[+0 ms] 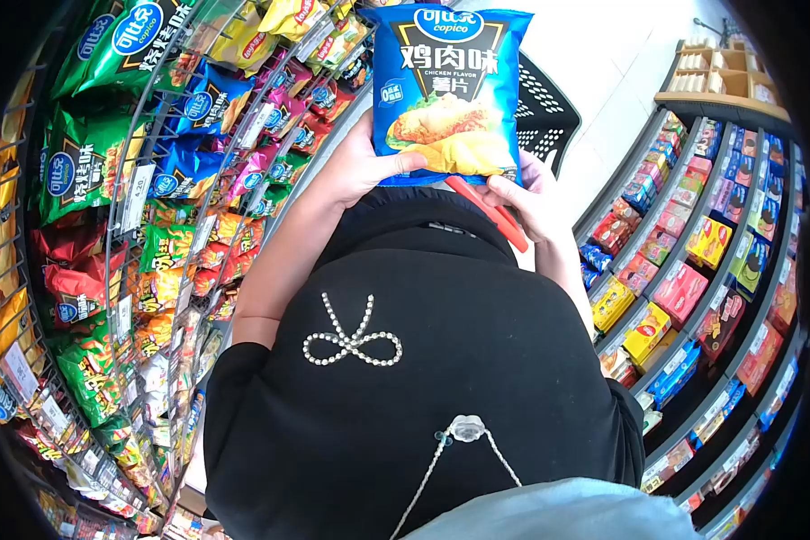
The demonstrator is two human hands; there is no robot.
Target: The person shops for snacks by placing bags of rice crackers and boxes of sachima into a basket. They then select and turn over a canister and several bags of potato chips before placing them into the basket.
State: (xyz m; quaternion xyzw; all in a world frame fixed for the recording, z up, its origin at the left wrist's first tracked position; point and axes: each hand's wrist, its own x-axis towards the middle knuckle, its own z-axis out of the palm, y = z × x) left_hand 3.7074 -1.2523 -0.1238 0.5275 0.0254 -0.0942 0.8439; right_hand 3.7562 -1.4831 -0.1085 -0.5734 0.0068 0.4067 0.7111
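A blue bag of chicken flavor chips (pixel 450 94) is held upright with its printed front facing me, at the top middle of the view. My left hand (pixel 362 166) grips its lower left corner, thumb across the front. At the lower right corner my right hand (pixel 533 193) holds the bag with thumb and fingers. A red bar (pixel 490 214), like a basket handle, runs slantwise beneath the bag beside my right hand. Behind the bag is part of a black perforated basket (pixel 549 112).
On the left, wire racks carry bags of snacks, among them green chip bags (pixel 76 166) and blue ones (pixel 202 103). Curving shelves on the right hold boxed goods such as yellow packs (pixel 646 331). A wooden rack (pixel 724 76) stands at the upper right by the pale floor (pixel 623 76).
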